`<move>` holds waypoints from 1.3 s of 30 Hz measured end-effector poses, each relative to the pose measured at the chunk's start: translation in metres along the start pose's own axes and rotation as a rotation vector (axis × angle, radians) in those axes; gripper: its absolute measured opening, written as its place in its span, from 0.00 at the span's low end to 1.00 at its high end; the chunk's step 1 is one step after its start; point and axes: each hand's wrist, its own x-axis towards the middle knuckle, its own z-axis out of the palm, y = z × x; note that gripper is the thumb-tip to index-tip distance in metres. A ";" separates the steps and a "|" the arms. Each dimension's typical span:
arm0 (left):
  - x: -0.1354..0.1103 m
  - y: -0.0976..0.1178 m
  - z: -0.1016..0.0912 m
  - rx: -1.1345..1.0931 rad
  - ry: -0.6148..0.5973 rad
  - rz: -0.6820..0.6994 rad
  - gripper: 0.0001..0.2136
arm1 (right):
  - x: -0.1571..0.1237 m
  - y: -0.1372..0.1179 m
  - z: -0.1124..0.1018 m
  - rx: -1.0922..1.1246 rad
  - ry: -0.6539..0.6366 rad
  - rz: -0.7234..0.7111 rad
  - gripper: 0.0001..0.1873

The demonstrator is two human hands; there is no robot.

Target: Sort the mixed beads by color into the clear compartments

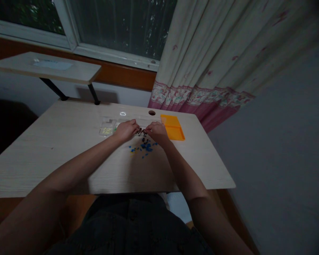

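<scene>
Now both hands meet near the middle of the pale wooden desk [69, 141], far from the camera. The left hand [126, 129] and the right hand [156, 131] sit knuckles up, fingertips turned toward each other, and between them lies a small dark cluster of tiny pieces [141, 131]. Each hand has its fingers curled inward and pinched at the edge of that cluster, though the dim light and the small size of the pieces keep me from telling exactly which piece each hand grips. Just below the hands, nearer the person, a scatter of small blue plastic pieces [145, 147] lies loose on the desk, with a few yellowish bits at its left edge.

To the right of the right hand, close beside it, an orange flat plastic tray [174, 128] rests on the desk. Beyond the left hand lie clear plastic bags [106, 126], one holding pale contents. A round cable hole [151, 112] is cut in the desk near its far edge. Behind the desk a lower wooden shelf on black legs [48, 69] stands under the window [122, 24], and a cream curtain with a pink patterned hem [207, 71] hangs to the right.
</scene>
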 end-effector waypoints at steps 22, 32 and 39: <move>-0.019 0.022 0.031 -0.040 -0.145 0.149 0.11 | -0.025 0.023 0.013 -0.074 -0.145 -0.116 0.13; -0.031 0.014 0.026 -0.093 -0.139 0.150 0.11 | -0.026 0.015 0.017 -0.159 -0.131 -0.113 0.13; -0.032 0.014 0.032 -0.089 -0.102 0.141 0.11 | -0.027 0.014 0.018 -0.122 -0.136 -0.084 0.12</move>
